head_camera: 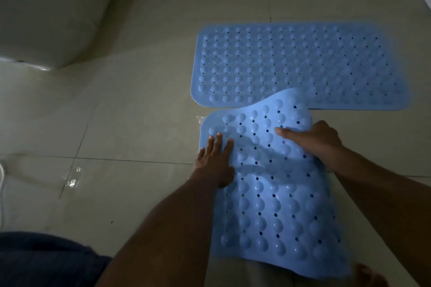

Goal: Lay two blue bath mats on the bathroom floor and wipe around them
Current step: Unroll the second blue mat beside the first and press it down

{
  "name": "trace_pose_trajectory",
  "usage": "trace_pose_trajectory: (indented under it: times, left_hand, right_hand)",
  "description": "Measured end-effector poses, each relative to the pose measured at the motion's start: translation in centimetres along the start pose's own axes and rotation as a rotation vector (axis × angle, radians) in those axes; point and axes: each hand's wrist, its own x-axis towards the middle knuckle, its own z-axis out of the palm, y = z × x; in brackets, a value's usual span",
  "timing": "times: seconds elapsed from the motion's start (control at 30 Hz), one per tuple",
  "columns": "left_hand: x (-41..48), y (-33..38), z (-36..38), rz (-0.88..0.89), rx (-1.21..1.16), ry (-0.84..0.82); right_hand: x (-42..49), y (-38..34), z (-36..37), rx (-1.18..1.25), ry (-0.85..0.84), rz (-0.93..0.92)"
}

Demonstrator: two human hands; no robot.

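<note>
1. The first blue bath mat (300,63) lies flat at upper right of the frame.
2. The second mat (275,193), bumpy and perforated, sits at lower centre, its far right corner raised.
3. My left hand (215,161) presses it open-palmed; my right hand (314,137) pinches the lifted edge.
4. Wiping the wet floor tiles (116,123) remains.

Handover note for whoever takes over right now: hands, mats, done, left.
Left hand: open, palm flat, pressing the near mat at its left edge.
Right hand: grip on the near mat's raised far right corner, which curls over the far mat.
Far mat: flat on the floor.
Done: first mat laid.
Left: flatten the second mat clear of the first, then wipe around both; wet patches show on the tiles to the left. No cloth in view.
</note>
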Motion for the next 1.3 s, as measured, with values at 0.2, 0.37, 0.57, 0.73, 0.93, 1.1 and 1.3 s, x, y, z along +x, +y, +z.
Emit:
trace_pose_trajectory:
  times: [0.2,0.37,0.57,0.73,0.93,1.1,1.3]
  left_hand:
    - [-1.0,-1.1,-1.3,-0.208,-0.047,0.045]
    - [-1.4,-0.5,-1.2,-0.097,-0.126,-0.004]
    - [-0.6,0.9,0.1,-0.129,-0.042,-0.091]
    - [-0.2,0.8,0.2,-0.119,-0.022,-0.082]
    - [0.0,0.8,0.3,-0.126,-0.028,-0.100]
    - [0.1,1.0,0.0,-0.122,-0.025,-0.111]
    - [0.3,1.2,-0.1,-0.130,-0.051,-0.139]
  right_hand:
    - [0.5,0.2,0.2,0.188,-0.095,0.014]
    - [0.2,0.6,0.5,0.289,-0.161,0.053]
    - [0.3,1.4,-0.1,0.340,-0.153,0.068]
    - [0.7,2.4,-0.6,0.375,-0.096,0.045]
    - [0.2,1.7,-1.8,0.545,-0.180,0.058]
    - [-0.1,1.9,-1.7,0.498,-0.315,0.145]
    - [-0.4,1.3,-0.6,0.506,-0.415,0.105]
